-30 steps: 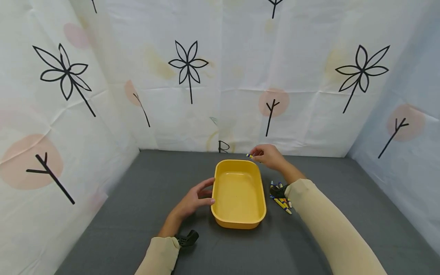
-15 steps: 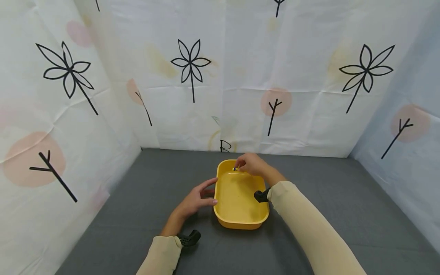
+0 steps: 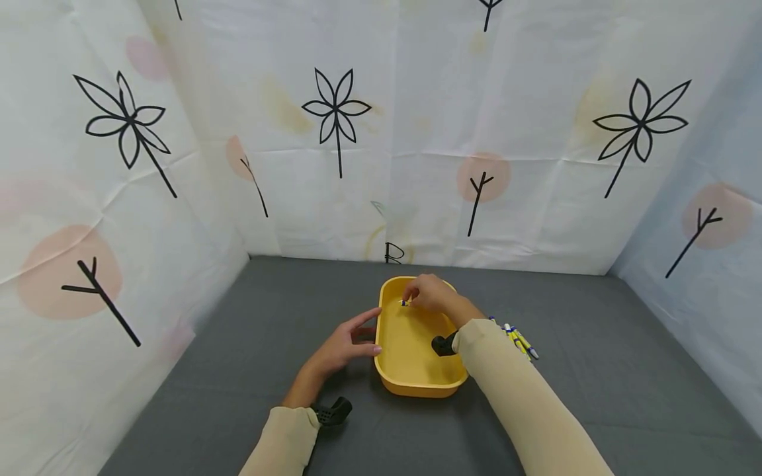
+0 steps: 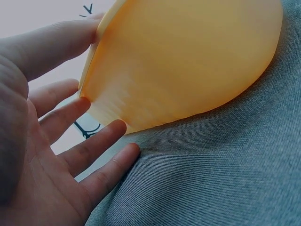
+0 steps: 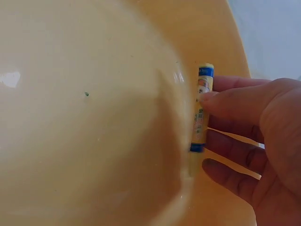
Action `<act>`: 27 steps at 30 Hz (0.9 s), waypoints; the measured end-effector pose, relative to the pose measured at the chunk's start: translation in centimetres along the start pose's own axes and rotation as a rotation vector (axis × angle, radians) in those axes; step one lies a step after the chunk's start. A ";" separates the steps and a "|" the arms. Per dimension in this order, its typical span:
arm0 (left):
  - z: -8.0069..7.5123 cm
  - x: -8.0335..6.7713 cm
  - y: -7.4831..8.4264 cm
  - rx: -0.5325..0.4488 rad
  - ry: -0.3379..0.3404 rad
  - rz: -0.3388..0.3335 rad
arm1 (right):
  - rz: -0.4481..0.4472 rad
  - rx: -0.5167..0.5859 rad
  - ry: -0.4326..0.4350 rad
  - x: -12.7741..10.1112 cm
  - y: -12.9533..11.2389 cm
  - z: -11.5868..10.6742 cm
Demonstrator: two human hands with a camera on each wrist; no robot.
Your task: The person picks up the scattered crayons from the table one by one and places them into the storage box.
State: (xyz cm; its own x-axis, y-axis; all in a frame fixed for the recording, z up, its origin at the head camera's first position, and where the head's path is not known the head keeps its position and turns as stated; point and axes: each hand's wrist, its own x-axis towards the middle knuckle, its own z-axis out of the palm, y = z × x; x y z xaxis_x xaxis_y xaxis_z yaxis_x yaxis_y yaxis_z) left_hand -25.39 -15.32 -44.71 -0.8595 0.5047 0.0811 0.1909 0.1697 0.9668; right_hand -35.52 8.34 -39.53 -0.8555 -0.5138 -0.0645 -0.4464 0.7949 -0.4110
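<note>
A yellow tub [image 3: 417,360] with rounded corners stands on the grey cloth. My right hand [image 3: 434,294] reaches inside its far end and pinches a crayon [image 5: 201,110] between thumb and fingers. The crayon has a pale yellow wrapper with blue bands and lies close along the tub's end wall in the right wrist view. My left hand [image 3: 342,347] is at the tub's left side, its fingers spread and fairly straight. In the left wrist view the thumb rests at the rim and fingertips [image 4: 120,126] meet the outer wall.
Several more crayons [image 3: 519,340] lie on the cloth right of the tub, partly behind my right sleeve [image 3: 512,383]. A white patterned sheet [image 3: 393,132] rises at the back and both sides of the grey surface [image 3: 286,297].
My right hand has carried the crayon from beyond the tub's far right corner leftward and down into its far end. My left hand has stayed at the tub's left side.
</note>
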 end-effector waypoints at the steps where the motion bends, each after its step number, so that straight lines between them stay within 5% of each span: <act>1: 0.1 -0.1 0.4 -0.002 -0.004 -0.001 | 0.015 0.006 0.004 -0.1 0.0 0.0; 7: 0.4 -0.7 2.4 -0.002 -0.011 0.003 | 0.027 0.064 0.061 -0.8 0.2 -1.0; 19: 0.4 -1.0 2.6 0.030 0.006 0.007 | -0.034 0.209 0.213 -4.2 2.5 -4.4; 27: 0.4 -1.0 2.5 0.031 0.008 0.010 | 0.008 0.232 0.283 -7.9 5.4 -4.9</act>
State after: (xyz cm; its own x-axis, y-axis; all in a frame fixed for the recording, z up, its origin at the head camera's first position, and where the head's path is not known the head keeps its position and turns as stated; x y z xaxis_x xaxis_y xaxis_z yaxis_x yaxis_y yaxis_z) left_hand -23.88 -15.05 -42.43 -0.8611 0.5000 0.0923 0.2137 0.1912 0.9580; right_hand -32.44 18.24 -36.79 -0.9120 -0.3724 0.1718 -0.3955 0.6878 -0.6086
